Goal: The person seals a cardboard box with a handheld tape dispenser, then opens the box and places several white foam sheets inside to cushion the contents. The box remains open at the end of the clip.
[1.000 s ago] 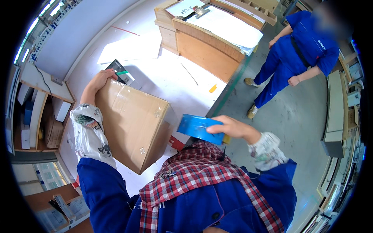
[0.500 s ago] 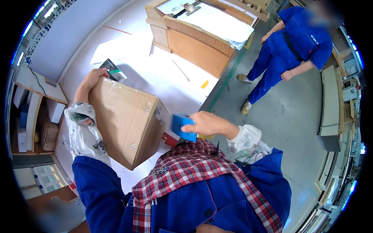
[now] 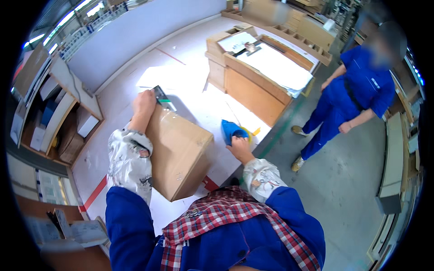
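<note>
A brown cardboard box (image 3: 176, 149) stands tilted on the white table, its near lower corner toward my body. My left hand (image 3: 143, 106) is closed over the box's far left edge, its fingertips partly hidden. Right beside those fingers is a flat dark piece with a green strip and a pale end (image 3: 165, 99); whether the hand touches it I cannot tell. My right hand (image 3: 239, 148) grips a blue tape dispenser (image 3: 229, 130) with a yellowish roll, held to the right of the box and apart from it.
Beyond the box stands a wooden desk stand (image 3: 257, 92) with white papers (image 3: 278, 65) and a clipboard (image 3: 251, 49). Shelves with boxes (image 3: 68, 122) are at left. A person in blue (image 3: 361, 90) stands on the grey floor at right. Red tape (image 3: 95, 194) marks the table.
My right hand has swung the tape dispenser away from my body and turned it. My left hand stays at the box's far edge. The whole view has shifted.
</note>
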`<action>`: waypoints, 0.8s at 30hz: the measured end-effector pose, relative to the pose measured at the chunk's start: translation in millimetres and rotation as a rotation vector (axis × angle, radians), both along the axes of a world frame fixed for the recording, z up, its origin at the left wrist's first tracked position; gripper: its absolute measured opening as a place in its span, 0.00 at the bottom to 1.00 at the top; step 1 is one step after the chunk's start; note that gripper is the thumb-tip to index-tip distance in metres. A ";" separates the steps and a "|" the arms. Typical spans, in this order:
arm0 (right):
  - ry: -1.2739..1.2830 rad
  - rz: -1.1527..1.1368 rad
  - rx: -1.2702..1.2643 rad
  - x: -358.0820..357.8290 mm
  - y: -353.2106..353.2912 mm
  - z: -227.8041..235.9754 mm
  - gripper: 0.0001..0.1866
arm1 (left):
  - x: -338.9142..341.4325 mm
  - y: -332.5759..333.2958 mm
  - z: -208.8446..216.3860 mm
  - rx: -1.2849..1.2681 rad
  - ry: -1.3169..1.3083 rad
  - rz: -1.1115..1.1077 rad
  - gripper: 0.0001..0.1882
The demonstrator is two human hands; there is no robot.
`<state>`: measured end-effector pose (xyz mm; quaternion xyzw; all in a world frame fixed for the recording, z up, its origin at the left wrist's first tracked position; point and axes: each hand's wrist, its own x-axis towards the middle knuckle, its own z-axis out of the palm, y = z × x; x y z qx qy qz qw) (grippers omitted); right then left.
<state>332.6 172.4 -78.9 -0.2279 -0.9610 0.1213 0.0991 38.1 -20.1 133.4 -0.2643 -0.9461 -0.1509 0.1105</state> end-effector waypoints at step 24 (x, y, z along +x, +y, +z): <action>1.105 -0.123 -1.273 -60.2 -121.8 76.8 0.18 | 106.3 15.4 -3.9 -0.035 0.011 -0.533 0.22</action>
